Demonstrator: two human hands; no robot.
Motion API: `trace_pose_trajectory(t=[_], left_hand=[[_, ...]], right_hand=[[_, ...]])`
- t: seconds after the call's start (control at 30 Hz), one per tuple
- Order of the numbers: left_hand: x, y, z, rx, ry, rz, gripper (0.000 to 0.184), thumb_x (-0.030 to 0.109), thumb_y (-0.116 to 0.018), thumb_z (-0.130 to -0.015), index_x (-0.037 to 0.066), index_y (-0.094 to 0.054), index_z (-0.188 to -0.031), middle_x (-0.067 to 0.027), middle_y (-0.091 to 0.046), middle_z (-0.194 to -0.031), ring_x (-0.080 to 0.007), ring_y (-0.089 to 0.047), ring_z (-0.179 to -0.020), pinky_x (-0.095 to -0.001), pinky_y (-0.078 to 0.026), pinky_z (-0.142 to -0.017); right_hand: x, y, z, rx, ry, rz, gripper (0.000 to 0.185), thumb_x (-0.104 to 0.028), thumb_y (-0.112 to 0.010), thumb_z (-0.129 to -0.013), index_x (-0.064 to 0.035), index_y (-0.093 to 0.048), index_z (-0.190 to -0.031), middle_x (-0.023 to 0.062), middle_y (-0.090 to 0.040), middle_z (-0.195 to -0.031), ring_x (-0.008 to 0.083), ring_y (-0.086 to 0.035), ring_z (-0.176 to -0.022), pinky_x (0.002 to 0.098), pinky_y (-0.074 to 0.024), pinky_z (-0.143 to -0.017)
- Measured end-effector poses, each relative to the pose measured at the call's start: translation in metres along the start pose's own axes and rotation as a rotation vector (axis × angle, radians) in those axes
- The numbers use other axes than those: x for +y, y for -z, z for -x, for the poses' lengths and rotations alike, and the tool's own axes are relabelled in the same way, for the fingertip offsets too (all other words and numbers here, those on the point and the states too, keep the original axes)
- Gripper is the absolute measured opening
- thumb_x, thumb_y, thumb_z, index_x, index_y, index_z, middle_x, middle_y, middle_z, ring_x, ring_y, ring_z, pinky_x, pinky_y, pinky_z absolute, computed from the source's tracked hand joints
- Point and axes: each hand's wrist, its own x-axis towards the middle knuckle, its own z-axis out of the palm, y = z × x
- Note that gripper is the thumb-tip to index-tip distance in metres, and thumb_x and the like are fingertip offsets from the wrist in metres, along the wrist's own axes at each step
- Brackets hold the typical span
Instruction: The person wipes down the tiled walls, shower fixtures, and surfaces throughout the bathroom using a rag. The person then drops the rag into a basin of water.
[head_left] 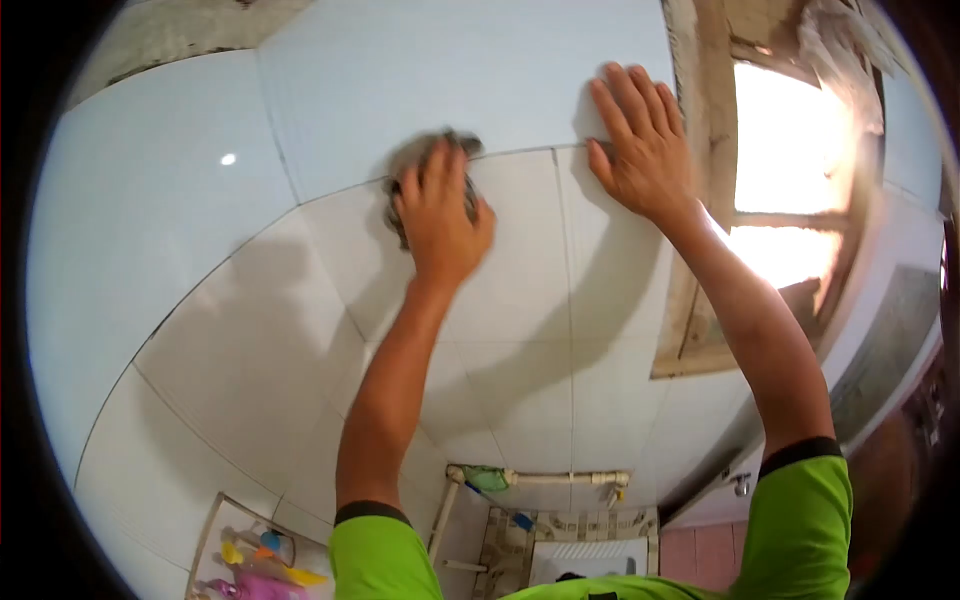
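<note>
No readable text, no legible labels, brands or numbers, no signs that can be read

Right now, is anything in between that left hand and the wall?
Yes, a crumpled dark wad is under the left hand, against the tiled wall. I can't see anything else between them.

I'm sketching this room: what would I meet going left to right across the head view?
Bright pink object at bottom left → bare left hand over dark crumpled cloth → bare right hand → bright wood-framed window.
</note>
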Motion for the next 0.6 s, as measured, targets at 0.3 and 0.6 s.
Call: trace_pose_trajectory(t=[0.3, 0.6], left_hand=[[0.040, -0.019, 0.060, -0.118, -0.302, 0.182, 0.047, 0.002, -0.053, -0.090, -0.010, -0.052, -0.135, -0.0253, -0.050, -0.144, -0.0452, -0.048, -0.130, -0.0549, -0.036, -0.109], [0.072, -0.019, -0.008, -0.008, -0.117, 0.110, 0.061, 0.008, -0.063, -0.072, 0.004, -0.060, -0.134, -0.0120, -0.050, -0.149, -0.0403, -0.046, -0.127, -0.0496, -0.036, -0.111]], right_hand=[[0.006, -0.007, 0.004, 0.079, 0.048, 0.039, 0.058, -0.037, -0.062, -0.087, -0.0109, -0.054, -0.138, 0.0111, -0.046, -0.149, 0.0325, -0.041, -0.139, 0.0505, -0.0298, -0.117], [0.008, -0.004, 0.004, 0.154, 0.056, -0.024, 0.054, -0.037, -0.061, -0.086, -0.0118, -0.056, -0.134, 0.0098, -0.049, -0.145, 0.0323, -0.042, -0.136, 0.0511, -0.0317, -0.115]])
